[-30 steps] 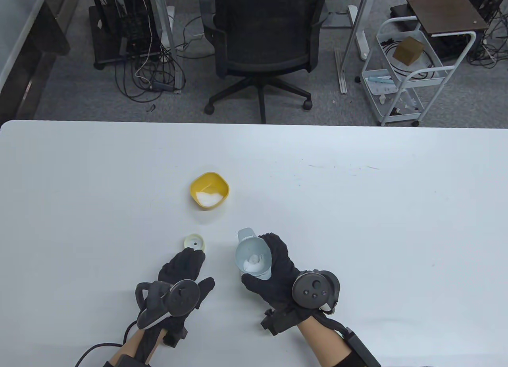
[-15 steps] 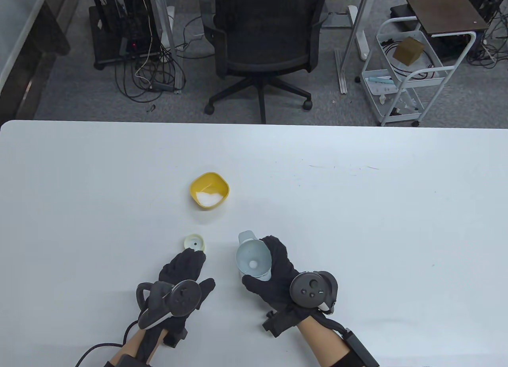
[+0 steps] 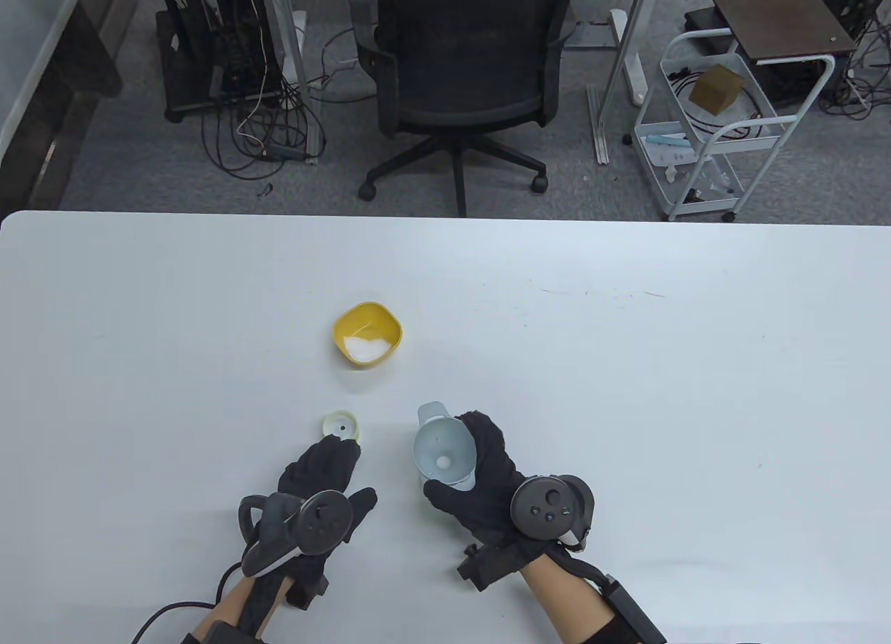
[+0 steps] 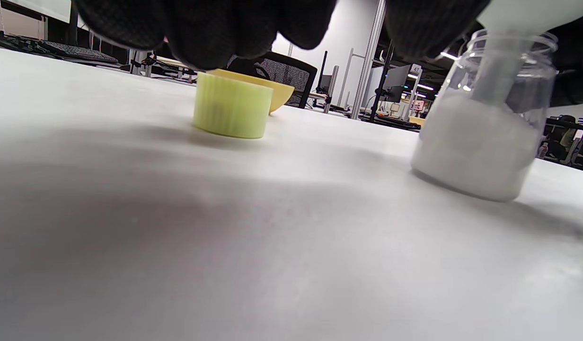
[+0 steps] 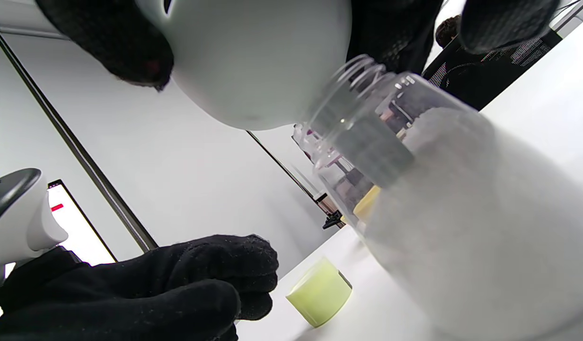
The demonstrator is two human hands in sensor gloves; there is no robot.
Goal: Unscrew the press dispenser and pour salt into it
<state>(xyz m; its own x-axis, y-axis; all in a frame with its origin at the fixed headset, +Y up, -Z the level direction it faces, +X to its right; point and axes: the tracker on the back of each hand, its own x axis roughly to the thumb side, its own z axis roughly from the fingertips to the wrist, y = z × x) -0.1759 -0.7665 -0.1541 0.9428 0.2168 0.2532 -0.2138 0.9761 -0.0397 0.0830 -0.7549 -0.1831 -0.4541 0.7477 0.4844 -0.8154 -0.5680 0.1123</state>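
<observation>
Hands, nearest me. My left hand rests palm-down on the table, fingers loosely together and holding nothing, tips just short of the cap. My right hand wraps the funnel, thumb on the near rim, fingers on the far side, holding it in the jar's mouth.

Jar: clear dispenser body, upright on the table under the funnel. Wrist views show white salt filling most of it, up to near the shoulder. Funnel stem sits inside the threaded neck.

Funnel: pale, wide bowl, with only a small white residue at the throat.

Cap: pale green, ribbed, off the jar, lying on the table just beyond my left fingertips, well left of the jar.

Bowl: yellow, farther out, some salt left in its bottom.

Step in hand, by my reading: unscrewing is done and the pour is at or near its end, the funnel draining. Next I judge either another pour from the bowl, or lifting the funnel straight up so no grains spill, then taking the cap in my left hand.
</observation>
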